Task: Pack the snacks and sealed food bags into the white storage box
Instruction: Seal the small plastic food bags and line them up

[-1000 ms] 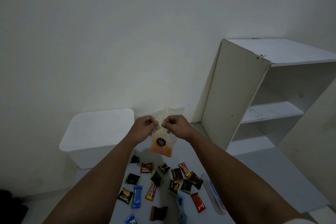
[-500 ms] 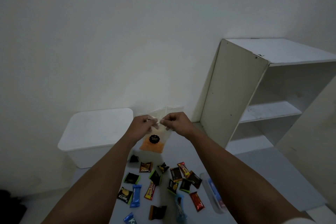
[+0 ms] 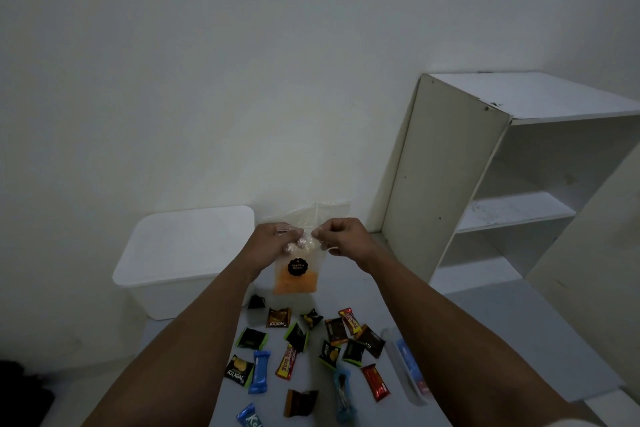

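Pinching the clear food bag (image 3: 297, 267) (orange contents): left hand (image 3: 277, 242) and right hand (image 3: 341, 236), side by side

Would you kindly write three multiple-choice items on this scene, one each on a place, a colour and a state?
1. Where does the white storage box stand relative to the white open shelf unit?
A. To its left
B. On top of it
C. Inside it

2. What colour is the food in the clear sealed bag?
A. Green
B. Orange
C. Purple

3. How is the bag held?
A. Lying unheld on the floor
B. By one hand only
C. By both hands at its top

Answers: 1 A, the box sits left of the shelf by the wall. 2 B, orange fills the bag's bottom. 3 C, the left hand and right hand pinch its top.
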`<state>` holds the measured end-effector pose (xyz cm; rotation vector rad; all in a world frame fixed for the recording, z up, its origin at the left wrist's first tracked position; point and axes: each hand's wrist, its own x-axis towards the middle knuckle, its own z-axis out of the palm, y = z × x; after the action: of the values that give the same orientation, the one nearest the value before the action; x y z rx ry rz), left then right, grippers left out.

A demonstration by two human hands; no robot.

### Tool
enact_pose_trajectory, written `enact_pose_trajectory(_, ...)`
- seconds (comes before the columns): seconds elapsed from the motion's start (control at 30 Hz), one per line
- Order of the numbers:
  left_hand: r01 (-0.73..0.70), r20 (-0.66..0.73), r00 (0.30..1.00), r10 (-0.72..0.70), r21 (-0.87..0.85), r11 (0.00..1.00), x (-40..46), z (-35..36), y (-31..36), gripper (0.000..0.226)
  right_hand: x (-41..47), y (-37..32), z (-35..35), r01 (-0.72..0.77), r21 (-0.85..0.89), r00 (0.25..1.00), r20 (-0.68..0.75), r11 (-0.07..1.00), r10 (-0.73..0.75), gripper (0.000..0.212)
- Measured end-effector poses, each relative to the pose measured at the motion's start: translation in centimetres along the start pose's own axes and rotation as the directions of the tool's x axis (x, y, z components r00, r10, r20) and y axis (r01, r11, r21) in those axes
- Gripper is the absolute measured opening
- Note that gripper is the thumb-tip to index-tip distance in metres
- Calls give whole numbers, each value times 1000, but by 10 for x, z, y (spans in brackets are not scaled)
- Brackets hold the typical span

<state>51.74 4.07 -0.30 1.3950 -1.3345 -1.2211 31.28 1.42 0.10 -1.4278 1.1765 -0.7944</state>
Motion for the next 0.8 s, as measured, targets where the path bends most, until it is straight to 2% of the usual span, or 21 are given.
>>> enact_pose_trajectory(0.17,-57,-101,993,57,5,998,-1,0,0,16,-5,3,-2,-49,103,999,6,994,48,12)
enact_pose_trajectory(0.33,-50,-86,995,50,2,999,-2,4,2,14,-9,5,-2,-68,112,998,2,991,69,14)
enact_pose_trajectory(0.53,-57,-36,998,58,34,998,-5,8,2,17,-10,8,-4,9,103,999,-39,995,-5,24)
enact_pose_trajectory(0.6,-38,-25,999,38,-17,999,-5,11,2,17,-9,8,-4,31,121,998,-66,992,-24,29)
enact_pose_trajectory(0.7,-1,-37,999,-3,-103,995,-7,11,2,20,-12,8,-7,13,126,996,-95,992,-1,24)
enact_pose_trajectory(0.8,2,-15,1000,-3,-108,994,-10,9,3,22,-13,6,-7,-9,100,998,-57,995,15,20)
